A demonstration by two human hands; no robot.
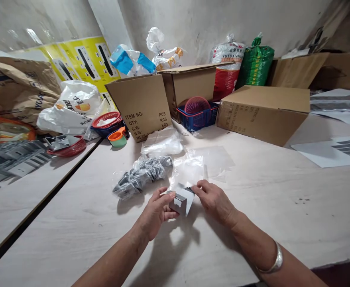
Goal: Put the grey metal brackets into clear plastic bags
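Observation:
My left hand (155, 211) grips a grey bent bracket (179, 205) with a cut-out in its front face, thumb on top and fingers below. At the bracket's right side, my right hand (215, 201) pinches a small dark grey piece (189, 190); whether it is stuck to the bracket I cannot tell. A pale flat face (189, 202) shows between the two hands. Just behind them lies a clear plastic bag (188, 169). To the left of it rests a clear bag of grey parts (143, 175).
More plastic bags (163, 142) lie before an open carton (145, 105). A blue basket (199, 118) and a closed carton (261, 115) stand behind. Stacked grey brackets (19, 161) and a red basket (70, 148) sit left. At right is a sheet with grey rectangles (330, 152).

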